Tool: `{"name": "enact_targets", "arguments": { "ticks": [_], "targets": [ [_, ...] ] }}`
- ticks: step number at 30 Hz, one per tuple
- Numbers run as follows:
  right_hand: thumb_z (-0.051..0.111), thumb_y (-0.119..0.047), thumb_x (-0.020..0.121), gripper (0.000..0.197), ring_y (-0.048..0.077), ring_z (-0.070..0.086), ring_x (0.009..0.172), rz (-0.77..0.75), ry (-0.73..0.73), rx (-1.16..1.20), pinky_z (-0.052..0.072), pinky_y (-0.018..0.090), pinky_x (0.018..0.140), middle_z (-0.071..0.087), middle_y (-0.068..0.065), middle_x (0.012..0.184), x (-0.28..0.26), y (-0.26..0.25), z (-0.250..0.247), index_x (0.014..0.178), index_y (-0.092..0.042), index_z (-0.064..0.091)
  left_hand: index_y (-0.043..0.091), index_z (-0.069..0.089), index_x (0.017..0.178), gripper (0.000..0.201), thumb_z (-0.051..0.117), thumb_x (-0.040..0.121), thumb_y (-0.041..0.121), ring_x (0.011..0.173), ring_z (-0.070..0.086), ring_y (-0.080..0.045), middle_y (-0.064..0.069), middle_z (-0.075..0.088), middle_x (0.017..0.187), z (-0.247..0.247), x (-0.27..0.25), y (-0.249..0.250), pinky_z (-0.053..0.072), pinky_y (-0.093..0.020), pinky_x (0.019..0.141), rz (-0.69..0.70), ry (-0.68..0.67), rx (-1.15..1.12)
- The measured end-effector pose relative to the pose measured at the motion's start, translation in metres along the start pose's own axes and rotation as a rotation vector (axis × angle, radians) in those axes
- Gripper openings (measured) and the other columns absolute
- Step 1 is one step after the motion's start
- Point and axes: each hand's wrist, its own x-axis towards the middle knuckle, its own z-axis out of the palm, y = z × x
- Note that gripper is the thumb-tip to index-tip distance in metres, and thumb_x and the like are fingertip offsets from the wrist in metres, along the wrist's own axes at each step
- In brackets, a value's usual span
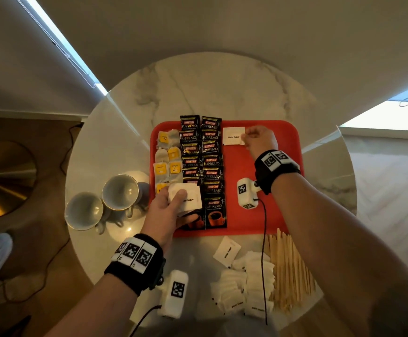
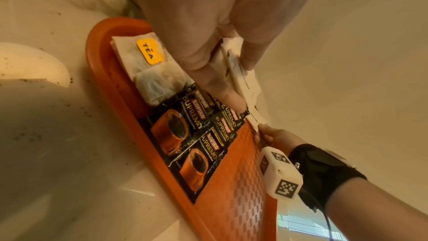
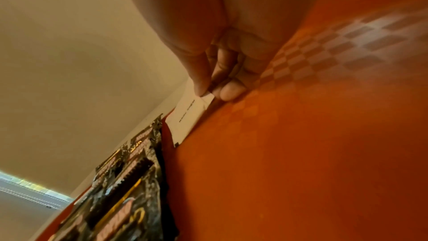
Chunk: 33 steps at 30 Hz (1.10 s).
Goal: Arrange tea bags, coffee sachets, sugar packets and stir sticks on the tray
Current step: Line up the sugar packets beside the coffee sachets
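Note:
A red tray (image 1: 271, 215) lies on the round marble table. Tea bags (image 1: 168, 161) fill its left column and black coffee sachets (image 1: 201, 166) make two columns beside them. My right hand (image 1: 259, 139) pinches the right edge of a white sugar packet (image 1: 233, 136) lying flat at the tray's far middle; the right wrist view shows thumb and finger on that packet (image 3: 192, 116). My left hand (image 1: 173, 205) grips a small stack of sugar packets (image 1: 189, 199) above the near coffee sachets, the same stack (image 2: 236, 72) showing in the left wrist view.
Loose sugar packets (image 1: 242, 285) and a bundle of wooden stir sticks (image 1: 288, 271) lie on the table near the tray's front right. Two upturned cups (image 1: 100, 200) stand left of the tray. A cable (image 1: 263, 251) runs from my right wrist across the pile.

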Motion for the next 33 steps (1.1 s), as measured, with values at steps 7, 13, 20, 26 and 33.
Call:
{"name": "enact_targets", "arguments": {
  "ticks": [7,13,20,26,33],
  "targets": [
    [0.072,-0.022,0.090,0.009,0.019,0.071,0.091,-0.027,0.039,-0.054,0.059,0.040,0.089,0.073,-0.004,0.096,0.008,-0.010,0.008,0.097,-0.026,0.067,0.019,0.063,0.120,0.020,0.059,0.100,0.019,0.104,0.073,-0.026,-0.008,0.073,0.118,0.001,0.007,-0.003,0.063,-0.036,0.074,-0.005,0.022,-0.017],
    [0.072,-0.036,0.091,0.028,0.009,0.065,0.087,-0.036,0.064,-0.113,0.045,0.019,0.067,0.066,-0.009,0.098,-0.044,-0.020,-0.014,0.112,-0.018,0.066,0.011,0.059,0.127,0.027,0.054,0.101,0.015,0.116,0.066,-0.033,-0.015,0.064,0.128,0.019,0.028,0.005,0.063,-0.038,0.075,-0.089,0.059,-0.205],
    [0.074,-0.045,0.088,0.018,0.019,0.073,0.080,-0.092,-0.277,0.006,0.063,0.033,0.075,0.075,-0.002,0.087,-0.127,-0.001,-0.004,0.092,-0.028,0.069,0.008,0.056,0.128,0.026,0.055,0.102,0.013,0.109,0.070,-0.032,-0.016,0.067,0.124,0.055,0.046,0.011,0.063,-0.036,0.079,0.022,-0.007,-0.038],
    [0.065,-0.018,0.098,0.006,0.015,0.068,0.075,-0.076,-0.179,0.066,0.059,0.030,0.073,0.072,0.001,0.089,-0.109,0.007,-0.017,0.104,-0.017,0.066,0.005,0.056,0.126,0.026,0.054,0.103,0.018,0.102,0.069,-0.026,-0.019,0.064,0.125,0.066,0.050,0.011,0.063,-0.037,0.075,0.034,0.026,-0.002],
    [0.062,-0.024,0.099,0.018,0.012,0.064,0.079,-0.012,0.051,-0.065,0.054,0.028,0.071,0.068,-0.004,0.091,-0.023,0.013,-0.053,0.116,-0.021,0.066,0.009,0.056,0.125,0.024,0.054,0.103,0.017,0.100,0.070,-0.027,-0.013,0.066,0.117,0.050,0.043,0.013,0.063,-0.041,0.079,0.024,0.010,-0.028]
  ]
}}
